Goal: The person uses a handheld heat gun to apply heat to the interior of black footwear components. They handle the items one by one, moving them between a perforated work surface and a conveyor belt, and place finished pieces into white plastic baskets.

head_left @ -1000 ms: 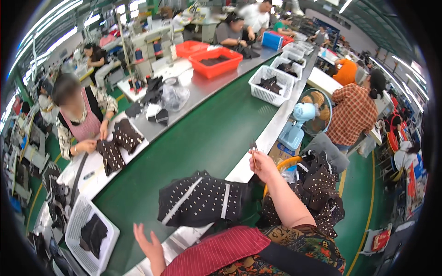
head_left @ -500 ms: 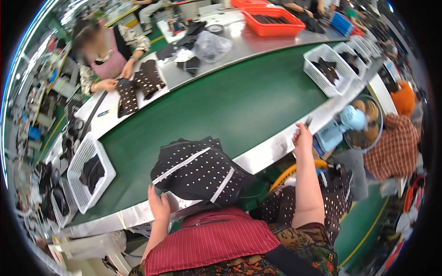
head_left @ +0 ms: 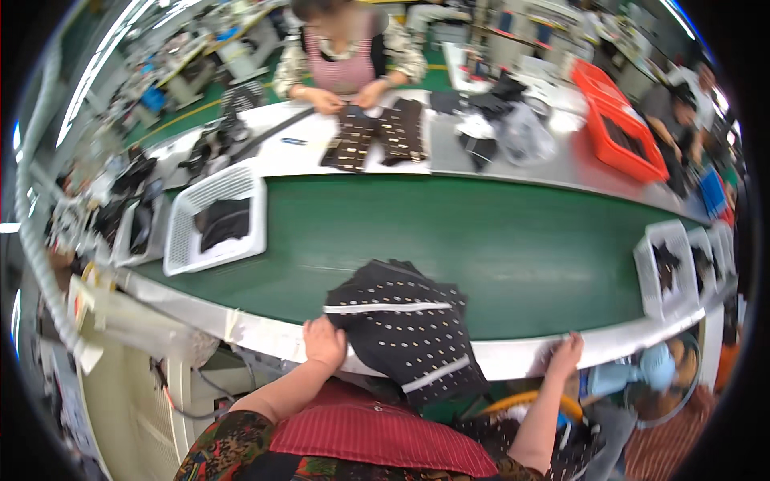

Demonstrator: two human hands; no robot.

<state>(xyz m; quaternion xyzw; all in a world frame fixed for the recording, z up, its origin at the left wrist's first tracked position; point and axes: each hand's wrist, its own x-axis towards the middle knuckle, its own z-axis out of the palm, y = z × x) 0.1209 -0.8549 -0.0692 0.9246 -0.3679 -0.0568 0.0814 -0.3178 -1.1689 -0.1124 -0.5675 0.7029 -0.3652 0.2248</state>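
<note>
A stack of black polka-dot fabric pieces (head_left: 401, 337) with two pale strips lies across the near metal edge of the green table, part of it hanging over toward me. At its left side my left hand (head_left: 325, 345) has its fingers bent on the fabric edge, apparently gripping it. My right hand (head_left: 566, 355) is over the metal edge, away from the stack, with its fingers curled closed. Blur hides whatever may be in them.
Across the green table (head_left: 481, 240) a co-worker handles dotted brown fabric (head_left: 350, 144). White baskets of dark pieces stand at left (head_left: 257, 210) and right (head_left: 648, 272). A red crate (head_left: 597, 132) stands at the far right, a blue fan (head_left: 656, 367) at the near right.
The view has swung left, shifting the scene to the right. My left hand has gone from outstretched beside the fabric to touching its edge. A small dark tool near my right hand no longer shows clearly.
</note>
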